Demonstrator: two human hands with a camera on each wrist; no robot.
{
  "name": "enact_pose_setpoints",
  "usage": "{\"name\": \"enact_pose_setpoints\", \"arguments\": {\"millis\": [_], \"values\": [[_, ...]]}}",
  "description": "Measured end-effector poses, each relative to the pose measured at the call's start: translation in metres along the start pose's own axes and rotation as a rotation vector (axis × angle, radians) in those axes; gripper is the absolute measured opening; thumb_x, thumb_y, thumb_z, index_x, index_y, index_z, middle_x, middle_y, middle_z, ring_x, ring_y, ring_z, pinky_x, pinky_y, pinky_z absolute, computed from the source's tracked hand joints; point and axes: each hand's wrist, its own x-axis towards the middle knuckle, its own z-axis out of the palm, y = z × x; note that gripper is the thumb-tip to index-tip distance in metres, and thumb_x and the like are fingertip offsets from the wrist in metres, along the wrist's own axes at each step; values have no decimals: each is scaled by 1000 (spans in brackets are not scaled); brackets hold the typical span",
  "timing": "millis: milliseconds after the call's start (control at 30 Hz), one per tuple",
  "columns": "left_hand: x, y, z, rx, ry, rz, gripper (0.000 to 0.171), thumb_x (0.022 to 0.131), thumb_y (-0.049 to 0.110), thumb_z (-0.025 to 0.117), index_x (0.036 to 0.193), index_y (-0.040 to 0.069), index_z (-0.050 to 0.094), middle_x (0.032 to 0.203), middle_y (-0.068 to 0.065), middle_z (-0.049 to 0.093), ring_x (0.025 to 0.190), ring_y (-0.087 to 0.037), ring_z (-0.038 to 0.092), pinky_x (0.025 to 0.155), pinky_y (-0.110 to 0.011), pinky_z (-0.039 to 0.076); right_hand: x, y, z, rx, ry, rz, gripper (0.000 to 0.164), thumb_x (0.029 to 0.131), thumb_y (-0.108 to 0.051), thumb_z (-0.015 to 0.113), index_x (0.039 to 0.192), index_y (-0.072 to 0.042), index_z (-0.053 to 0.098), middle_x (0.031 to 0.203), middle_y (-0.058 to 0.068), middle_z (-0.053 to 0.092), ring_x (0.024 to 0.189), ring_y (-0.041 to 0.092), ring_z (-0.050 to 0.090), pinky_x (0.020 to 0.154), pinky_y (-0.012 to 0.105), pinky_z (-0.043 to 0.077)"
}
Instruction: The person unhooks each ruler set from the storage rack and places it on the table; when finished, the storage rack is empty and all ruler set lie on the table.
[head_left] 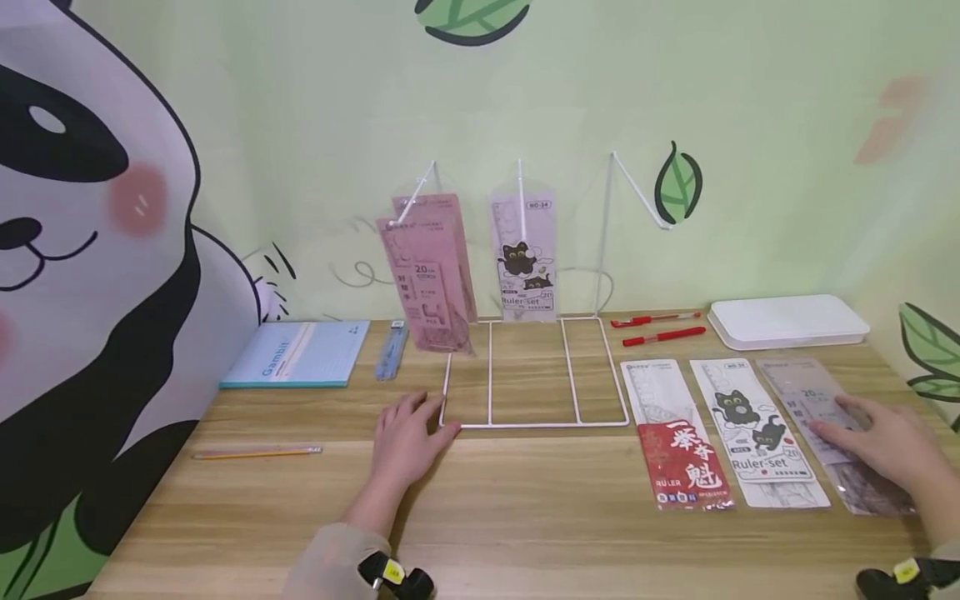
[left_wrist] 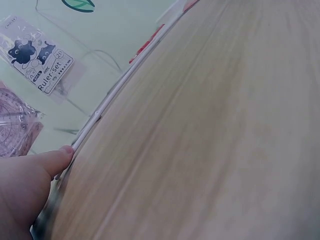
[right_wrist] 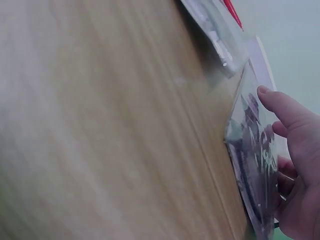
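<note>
At the near left corner of a white wire display rack (head_left: 525,426), my left hand (head_left: 405,446) rests with its thumb (left_wrist: 65,151) against the base wire. My right hand (head_left: 888,437) lies over a mauve ruler-set packet (head_left: 813,383) on the table at the right, thumb and fingertips on its upper half. To its left lie a white cat-printed ruler-set packet (head_left: 761,446) and a red and white ruler packet (head_left: 678,450). Pink packets (head_left: 427,283) hang from the rack's left hook, and a cat-printed packet (head_left: 522,258) from the middle one. The right hook (head_left: 641,192) carries nothing.
A blue notebook (head_left: 300,354) and a light-blue packet (head_left: 392,350) lie left of the rack, with a pencil (head_left: 257,452) nearer. Behind the loose packets are two red pens (head_left: 663,336) and a white case (head_left: 787,322). A printed curtain (head_left: 300,125) stands behind the table.
</note>
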Motion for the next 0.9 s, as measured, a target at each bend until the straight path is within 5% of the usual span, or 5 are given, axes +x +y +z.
{"name": "enact_pose_setpoints", "arguments": {"millis": [367,900], "values": [[3,2,-2,-3,-1,2,56,86,50,60,131,17,56,140,-16,43,126,-40,36,108,-55,17,10,-9,-5,19,-5,-27,80,89,-54,52,132,12,38,123,47,34,107,65,31,85,72,26],[0,0,-2,3,-16,-9,56,86,52,59,132,19,56,141,-15,43,127,-39,35,108,-56,17,43,-92,1,18,-140,-137,91,83,-68,49,145,-4,29,137,39,30,120,58,27,89,71,26]]}}
